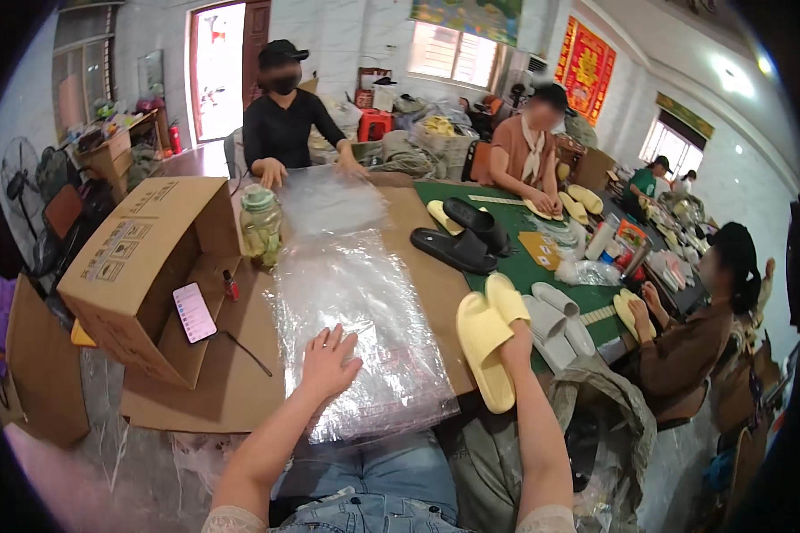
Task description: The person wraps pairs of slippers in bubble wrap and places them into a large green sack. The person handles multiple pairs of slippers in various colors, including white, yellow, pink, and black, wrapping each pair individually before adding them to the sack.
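Note:
My left hand lies with its fingers spread on a stack of clear plastic bags in front of me. To the right, my right hand grips a pair of yellow slippers, one overlapping the other; its fingers are partly hidden by them. The slippers are tilted at the table's near right edge. Just beyond them is a pair of light grey slippers. Farther back, black slippers lie on the green mat.
At left an open cardboard box holds a phone and a small red bottle. A glass jar stands beside the box. Opposite, a person in black handles plastic sheets; other people at right handle yellow slippers.

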Demonstrator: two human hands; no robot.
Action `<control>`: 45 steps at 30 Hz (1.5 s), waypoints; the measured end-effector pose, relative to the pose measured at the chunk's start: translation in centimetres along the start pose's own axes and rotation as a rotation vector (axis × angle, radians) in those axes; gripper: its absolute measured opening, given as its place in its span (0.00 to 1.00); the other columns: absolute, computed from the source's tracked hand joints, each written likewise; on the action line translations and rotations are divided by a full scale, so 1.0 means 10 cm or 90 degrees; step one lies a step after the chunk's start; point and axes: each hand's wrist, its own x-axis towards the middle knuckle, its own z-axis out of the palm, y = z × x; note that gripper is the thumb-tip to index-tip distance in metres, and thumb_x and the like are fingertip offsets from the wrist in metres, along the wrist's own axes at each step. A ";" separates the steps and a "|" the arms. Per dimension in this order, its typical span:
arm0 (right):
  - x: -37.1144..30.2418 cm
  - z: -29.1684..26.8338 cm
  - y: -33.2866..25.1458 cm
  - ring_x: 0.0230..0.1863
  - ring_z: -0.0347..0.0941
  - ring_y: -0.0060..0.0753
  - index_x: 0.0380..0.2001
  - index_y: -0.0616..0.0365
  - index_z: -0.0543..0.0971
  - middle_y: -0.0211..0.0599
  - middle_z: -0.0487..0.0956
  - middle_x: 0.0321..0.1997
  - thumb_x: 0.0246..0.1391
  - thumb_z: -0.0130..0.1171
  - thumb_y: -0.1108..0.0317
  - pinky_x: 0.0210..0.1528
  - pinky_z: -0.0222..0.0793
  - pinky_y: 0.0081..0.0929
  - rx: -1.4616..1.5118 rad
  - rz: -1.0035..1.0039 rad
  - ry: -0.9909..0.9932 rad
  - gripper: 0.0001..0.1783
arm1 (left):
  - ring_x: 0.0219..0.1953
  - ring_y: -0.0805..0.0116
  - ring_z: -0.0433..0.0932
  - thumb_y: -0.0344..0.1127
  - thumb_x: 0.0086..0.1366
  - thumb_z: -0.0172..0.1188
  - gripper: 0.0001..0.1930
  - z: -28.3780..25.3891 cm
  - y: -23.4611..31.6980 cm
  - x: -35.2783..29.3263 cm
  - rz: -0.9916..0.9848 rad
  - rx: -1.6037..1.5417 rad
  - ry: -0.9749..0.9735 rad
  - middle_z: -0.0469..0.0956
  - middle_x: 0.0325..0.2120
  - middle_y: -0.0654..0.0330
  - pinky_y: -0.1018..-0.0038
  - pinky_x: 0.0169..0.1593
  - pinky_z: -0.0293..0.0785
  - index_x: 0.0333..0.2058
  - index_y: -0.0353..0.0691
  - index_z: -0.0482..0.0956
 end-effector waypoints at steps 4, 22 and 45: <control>-0.15 -0.35 -1.69 0.51 0.79 0.35 0.48 0.62 0.80 0.41 0.82 0.46 0.61 0.57 0.65 0.51 0.77 0.36 0.886 0.449 -0.422 0.16 | 0.67 0.42 0.61 0.55 0.63 0.57 0.30 0.02 -0.08 -0.08 -0.008 0.025 0.005 0.64 0.66 0.47 0.50 0.67 0.53 0.62 0.52 0.73; -0.53 1.36 -1.39 0.45 0.76 0.63 0.35 0.67 0.77 0.61 0.80 0.41 0.48 0.56 0.68 0.51 0.71 0.50 -0.157 0.013 -0.282 0.13 | 0.68 0.42 0.61 0.56 0.64 0.56 0.31 -0.02 -0.09 -0.04 0.005 0.001 0.004 0.65 0.66 0.47 0.50 0.68 0.53 0.61 0.46 0.74; -1.65 -0.25 -2.10 0.58 0.74 0.52 0.53 0.61 0.77 0.51 0.76 0.58 0.50 0.66 0.69 0.58 0.70 0.39 0.221 -0.202 -0.291 0.25 | 0.56 0.47 0.75 0.42 0.73 0.49 0.20 -0.52 0.25 -0.02 0.010 -0.187 -0.151 0.77 0.53 0.47 0.60 0.60 0.70 0.59 0.43 0.74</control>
